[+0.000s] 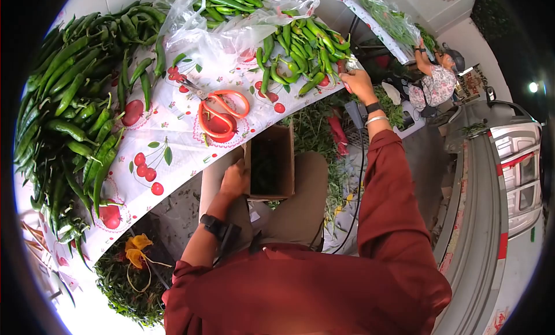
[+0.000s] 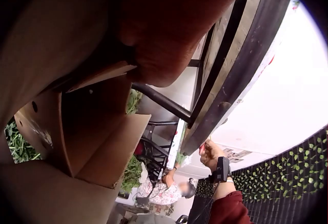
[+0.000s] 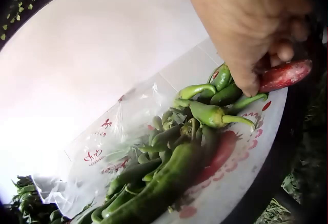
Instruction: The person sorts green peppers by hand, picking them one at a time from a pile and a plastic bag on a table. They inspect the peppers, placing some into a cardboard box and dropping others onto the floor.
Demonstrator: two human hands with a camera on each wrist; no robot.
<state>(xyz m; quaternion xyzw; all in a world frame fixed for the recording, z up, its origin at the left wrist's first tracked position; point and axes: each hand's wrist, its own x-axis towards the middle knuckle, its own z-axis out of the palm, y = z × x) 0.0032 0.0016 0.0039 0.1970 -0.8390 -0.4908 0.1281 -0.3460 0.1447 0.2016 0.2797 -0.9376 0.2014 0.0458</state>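
Note:
My right hand (image 1: 359, 85) pinches a red object (image 3: 285, 75) at the table's edge, beside a pile of green peppers (image 1: 300, 48); in the right wrist view the hand (image 3: 251, 24) has thumb and fingers curled on it. What the red object is, I cannot tell. My left hand (image 1: 234, 179) grips the flap side of an open cardboard box (image 1: 286, 161) held between the legs; the left wrist view shows the box (image 2: 97, 131) with its flaps apart, the fingers mostly hidden. Orange-handled scissors (image 1: 222, 116) lie on the flowered tablecloth (image 1: 185, 126).
A large heap of green peppers (image 1: 69, 98) covers the table's left part. A clear plastic bag (image 1: 202, 40) with peppers lies at the back. Cut greenery (image 1: 315, 126) and a black cable (image 1: 359, 184) are below the table. Another person (image 1: 436, 83) sits at the right.

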